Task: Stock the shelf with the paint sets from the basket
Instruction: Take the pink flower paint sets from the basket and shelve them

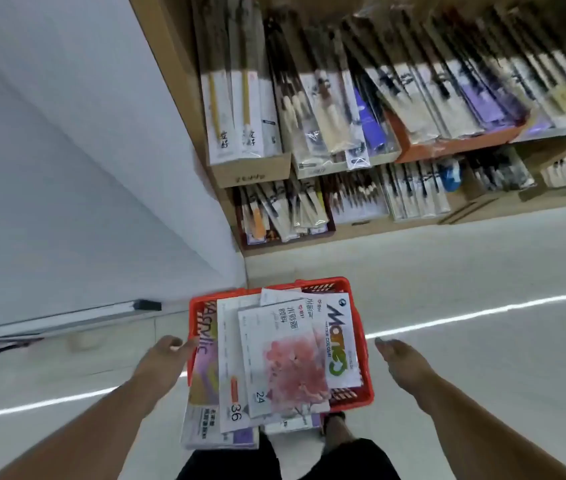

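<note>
Empty and loosely open, left hand (163, 358) and right hand (400, 361) are flanking a red plastic basket (366, 368) of flat cardboard paint sets (283, 355), likely light, stiff, best pinched edgewise.

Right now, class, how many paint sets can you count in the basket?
4 clearly: purple set at the left, white set marked 36 beside it, pink-flowered set on top, green-lettered set at the right of the red basket. White edges suggest more hidden underneath.

- pale floor (465, 271): red basket (310, 282) sat on it, near the shelf foot
- wooden shelf (174, 74): cardboard boxes (252, 168) of packaged brushes, side by side
</note>
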A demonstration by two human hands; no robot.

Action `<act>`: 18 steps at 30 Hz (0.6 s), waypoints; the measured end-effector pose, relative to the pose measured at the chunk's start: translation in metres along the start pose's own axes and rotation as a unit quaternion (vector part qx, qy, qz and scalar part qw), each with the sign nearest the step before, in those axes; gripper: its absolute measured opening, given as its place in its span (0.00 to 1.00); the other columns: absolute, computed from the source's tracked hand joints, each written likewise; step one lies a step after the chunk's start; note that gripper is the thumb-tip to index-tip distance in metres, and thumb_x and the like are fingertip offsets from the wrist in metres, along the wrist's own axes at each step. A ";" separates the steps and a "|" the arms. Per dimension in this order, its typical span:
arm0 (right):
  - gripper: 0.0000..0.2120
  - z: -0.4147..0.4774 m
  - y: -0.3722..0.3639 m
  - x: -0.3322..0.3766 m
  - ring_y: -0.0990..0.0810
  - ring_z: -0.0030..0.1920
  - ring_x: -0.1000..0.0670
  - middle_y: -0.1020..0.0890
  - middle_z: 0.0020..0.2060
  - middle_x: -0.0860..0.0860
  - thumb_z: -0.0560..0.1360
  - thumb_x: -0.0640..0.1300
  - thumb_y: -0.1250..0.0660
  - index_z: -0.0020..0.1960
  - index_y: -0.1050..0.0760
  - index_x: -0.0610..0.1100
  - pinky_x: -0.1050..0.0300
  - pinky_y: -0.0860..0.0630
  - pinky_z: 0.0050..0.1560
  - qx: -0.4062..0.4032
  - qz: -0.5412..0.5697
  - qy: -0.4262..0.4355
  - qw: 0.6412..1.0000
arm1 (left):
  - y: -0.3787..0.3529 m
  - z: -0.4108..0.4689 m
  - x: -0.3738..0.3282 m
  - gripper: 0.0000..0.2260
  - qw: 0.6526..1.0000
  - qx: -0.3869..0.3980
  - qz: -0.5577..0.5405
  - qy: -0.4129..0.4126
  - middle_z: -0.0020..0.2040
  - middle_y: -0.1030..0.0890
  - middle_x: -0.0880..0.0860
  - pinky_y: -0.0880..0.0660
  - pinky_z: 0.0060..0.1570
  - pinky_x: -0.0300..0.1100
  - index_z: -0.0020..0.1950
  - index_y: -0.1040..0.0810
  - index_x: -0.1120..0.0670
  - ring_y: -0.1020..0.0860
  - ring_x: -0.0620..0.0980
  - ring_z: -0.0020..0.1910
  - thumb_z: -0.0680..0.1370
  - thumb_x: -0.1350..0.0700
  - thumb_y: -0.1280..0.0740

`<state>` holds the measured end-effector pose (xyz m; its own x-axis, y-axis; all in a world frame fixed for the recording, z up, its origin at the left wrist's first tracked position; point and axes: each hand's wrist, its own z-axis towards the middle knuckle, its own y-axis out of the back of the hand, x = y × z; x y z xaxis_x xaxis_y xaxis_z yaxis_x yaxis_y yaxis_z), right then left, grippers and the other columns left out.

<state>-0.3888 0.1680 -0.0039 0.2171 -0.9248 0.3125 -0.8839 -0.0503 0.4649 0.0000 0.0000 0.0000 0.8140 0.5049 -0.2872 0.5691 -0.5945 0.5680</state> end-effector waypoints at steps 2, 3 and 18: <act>0.27 0.033 -0.004 -0.005 0.20 0.61 0.40 0.19 0.64 0.41 0.85 0.61 0.44 0.70 0.24 0.41 0.48 0.29 0.59 -0.002 -0.002 -0.021 1.000 | -0.014 0.024 0.001 0.28 0.999 0.006 -0.021 0.030 0.67 0.23 0.58 0.30 0.54 0.49 0.71 0.27 0.54 0.26 0.56 0.56 0.79 0.36 0.35; 0.28 0.051 -0.006 -0.008 0.21 0.58 0.41 0.19 0.60 0.41 0.85 0.62 0.45 0.70 0.25 0.40 0.49 0.29 0.57 0.003 -0.008 -0.029 1.000 | -0.020 0.033 0.003 0.30 0.999 0.004 -0.037 0.039 0.68 0.24 0.59 0.30 0.54 0.49 0.72 0.28 0.54 0.26 0.56 0.56 0.78 0.35 0.34; 0.23 0.153 -0.084 -0.052 0.09 0.43 0.41 0.10 0.44 0.44 0.70 0.62 0.22 0.53 0.14 0.44 0.44 0.14 0.48 0.066 0.218 0.032 0.973 | -0.114 0.110 0.061 0.27 0.971 0.033 -0.202 0.120 0.47 0.12 0.56 0.18 0.51 0.59 0.58 0.18 0.53 0.13 0.61 0.45 0.65 0.39 0.20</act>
<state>-0.3895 0.1624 -0.1855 -0.1689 -0.8438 0.5094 -0.9422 0.2900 0.1679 -0.0020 0.0294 -0.1671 0.4770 0.8320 -0.2832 0.8491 -0.3530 0.3931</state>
